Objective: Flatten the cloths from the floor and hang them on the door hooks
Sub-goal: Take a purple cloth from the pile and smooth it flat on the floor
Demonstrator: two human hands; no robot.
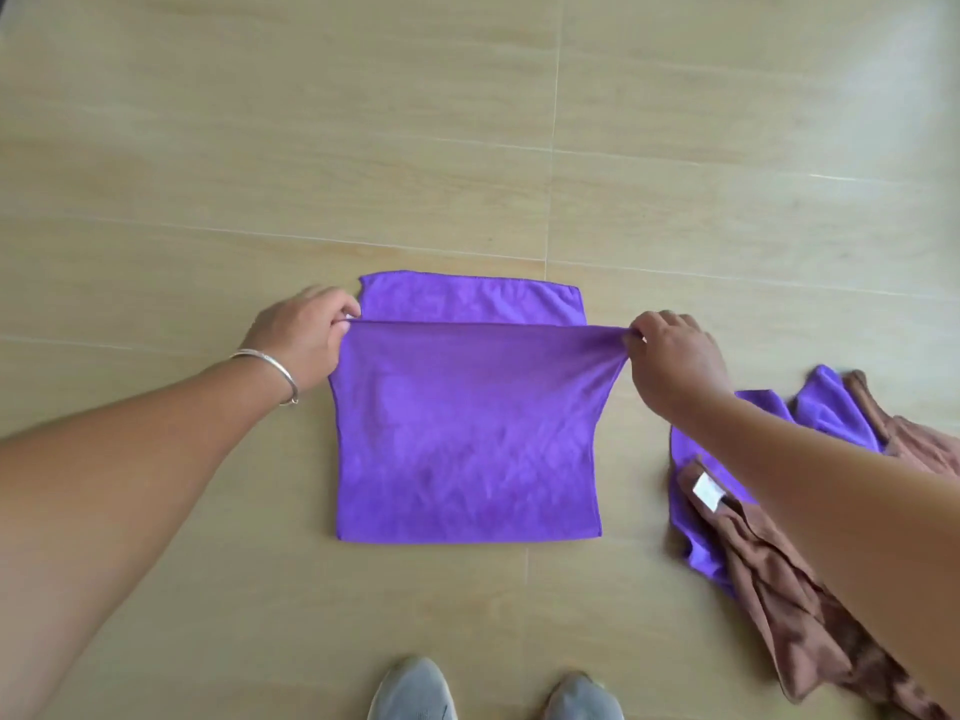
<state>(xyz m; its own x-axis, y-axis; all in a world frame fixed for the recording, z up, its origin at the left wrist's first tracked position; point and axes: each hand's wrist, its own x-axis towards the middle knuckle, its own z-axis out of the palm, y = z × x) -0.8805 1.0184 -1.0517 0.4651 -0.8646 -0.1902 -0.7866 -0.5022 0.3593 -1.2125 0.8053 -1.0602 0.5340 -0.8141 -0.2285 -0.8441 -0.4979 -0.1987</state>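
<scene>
Head view: a purple microfibre cloth (467, 433) lies on the tiled floor (260, 174), straight ahead of the person's grey shoes (415, 691). The left hand (301, 340) pinches one end of its raised fold, and the right hand (675, 356) pinches the other — fingers and thumb closed tight on the fabric at each side, so the edge between them is pulled taut and level. The near edge rests flat on the floor, and a strip of the same cloth shows beyond the held fold.

It looks light, thin and limp — it sags inward below the hands and would likely crumple if gripped mid-panel. Corners or edge ends seem the best places to hold, keeping tension across the width.

To the right, a second purple cloth (826, 407) and a brown cloth (779, 574) lie rumpled together, the brown one bearing a white label (707, 492). No door hooks are in sight.
</scene>
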